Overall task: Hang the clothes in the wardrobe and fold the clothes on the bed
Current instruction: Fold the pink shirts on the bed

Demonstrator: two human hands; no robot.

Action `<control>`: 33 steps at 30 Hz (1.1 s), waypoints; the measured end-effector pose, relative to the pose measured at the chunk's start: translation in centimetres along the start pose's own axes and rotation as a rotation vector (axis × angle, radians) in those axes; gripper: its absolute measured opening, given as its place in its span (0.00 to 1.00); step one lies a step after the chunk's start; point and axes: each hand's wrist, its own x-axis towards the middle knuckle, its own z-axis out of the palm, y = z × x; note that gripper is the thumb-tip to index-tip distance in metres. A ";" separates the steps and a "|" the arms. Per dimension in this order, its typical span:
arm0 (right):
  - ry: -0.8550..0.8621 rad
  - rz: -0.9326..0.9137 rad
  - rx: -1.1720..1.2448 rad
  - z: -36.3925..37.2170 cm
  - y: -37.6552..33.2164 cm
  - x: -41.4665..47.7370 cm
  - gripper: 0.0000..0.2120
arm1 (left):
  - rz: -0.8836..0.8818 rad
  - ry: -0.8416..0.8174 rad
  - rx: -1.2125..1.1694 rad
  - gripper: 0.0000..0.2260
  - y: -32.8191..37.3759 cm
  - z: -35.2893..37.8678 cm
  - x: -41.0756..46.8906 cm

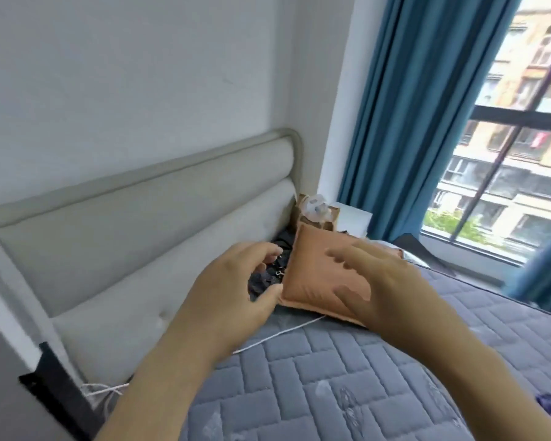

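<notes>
In the head view, your right hand (pixel 385 281) is resting at the centre of the frame. Its grip is open, with fingers spread flat over the orange-tan folded fabric piece (pixel 309 265). That piece is lying on the grey quilted bed (pixel 331 370), near the beige padded headboard (pixel 140 218). Your left hand (pixel 233 281) is curling its fingers over the black crumpled garment (pixel 266 280) just left of it, thumb touching the orange corner. I cannot tell whether that grip is pinching anything.
</notes>
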 end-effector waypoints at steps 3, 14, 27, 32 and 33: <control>-0.040 0.173 -0.058 -0.7 1.9 -3.7 0.20 | 0.073 -0.121 -0.062 0.17 0.5 3.3 0.9; -0.073 0.587 -0.128 -5.0 9.7 -18.7 0.19 | 0.323 -0.428 -0.156 0.16 10.3 15.6 1.4; -0.066 0.961 -0.137 -12.0 19.6 -40.9 0.17 | 0.506 -0.713 -0.276 0.16 29.3 33.1 -5.8; -0.006 1.185 -0.091 -12.5 20.0 -47.2 0.19 | 0.638 -0.829 -0.280 0.15 32.7 37.6 -7.5; 0.001 1.230 -0.087 -12.4 19.9 -48.4 0.18 | 0.664 -0.858 -0.284 0.15 33.3 38.5 -7.9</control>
